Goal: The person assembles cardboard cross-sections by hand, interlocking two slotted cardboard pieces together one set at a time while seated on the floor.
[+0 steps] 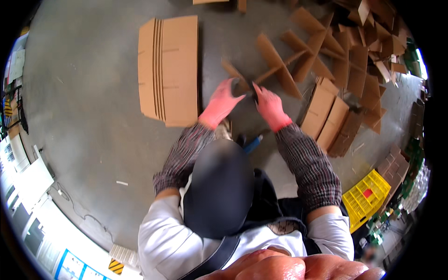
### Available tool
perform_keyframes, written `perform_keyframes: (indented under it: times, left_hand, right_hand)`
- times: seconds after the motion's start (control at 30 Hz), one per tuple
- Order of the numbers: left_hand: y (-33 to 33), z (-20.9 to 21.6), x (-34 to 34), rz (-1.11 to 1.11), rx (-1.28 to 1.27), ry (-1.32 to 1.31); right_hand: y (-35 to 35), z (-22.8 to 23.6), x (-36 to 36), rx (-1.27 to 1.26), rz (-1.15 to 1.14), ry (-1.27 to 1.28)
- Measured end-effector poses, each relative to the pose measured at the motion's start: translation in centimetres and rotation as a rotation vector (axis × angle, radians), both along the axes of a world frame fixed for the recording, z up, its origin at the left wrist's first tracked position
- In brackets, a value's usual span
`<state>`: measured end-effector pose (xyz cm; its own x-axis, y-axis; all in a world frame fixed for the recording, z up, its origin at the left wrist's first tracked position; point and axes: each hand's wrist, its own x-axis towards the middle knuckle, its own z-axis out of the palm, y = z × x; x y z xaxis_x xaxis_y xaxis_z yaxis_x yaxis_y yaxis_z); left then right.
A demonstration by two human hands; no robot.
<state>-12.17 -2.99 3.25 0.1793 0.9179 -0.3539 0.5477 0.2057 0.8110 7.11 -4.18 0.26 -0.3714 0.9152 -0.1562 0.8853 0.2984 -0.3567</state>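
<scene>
My left hand (221, 103), in a pink glove, is raised over the floor with its thumb and fingers spread apart. No object shows in its grasp. Opposite it, my right hand (270, 108), also pink-gloved, has its fingers stretched forward; a dark patch along its inner side is too blurred to make out. Just beyond both hands stand slotted cardboard dividers (275, 63), their strips crossing each other. A small cardboard strip (234, 72) of them is close to the left fingertips; contact cannot be told. Left of my left hand lies a stack of flat slotted cardboard sheets (179, 70).
More cardboard dividers (357, 70) are heaped at the far right. Folded cardboard pieces (326, 114) lie nearer, right of my right hand. A yellow plastic crate (366, 198) is at the lower right. On the floor between my arms is a blue object (253, 144).
</scene>
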Motion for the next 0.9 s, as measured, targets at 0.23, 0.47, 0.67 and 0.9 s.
perform_keyframes:
  times: [0.23, 0.47, 0.67, 0.9]
  left_hand:
    - [-1.8, -5.5, -12.9, 0.411, -0.14, 0.918]
    - [-3.2, -7.5, -9.3, 0.28, -0.014, 0.989]
    - [-4.0, -4.6, -7.5, 0.263, -0.02, 0.855]
    - [-2.1, -4.3, -8.9, 0.311, 0.15, 1.039]
  right_hand:
    - [-1.1, 16.6, 3.5, 0.238, -0.008, 0.027]
    - [17.9, 21.2, 10.2, 0.784, -0.436, -0.129]
    - [6.8, 11.7, 7.7, 0.611, -0.349, 0.231]
    - [-8.6, -2.4, 14.2, -0.181, -1.031, -0.198]
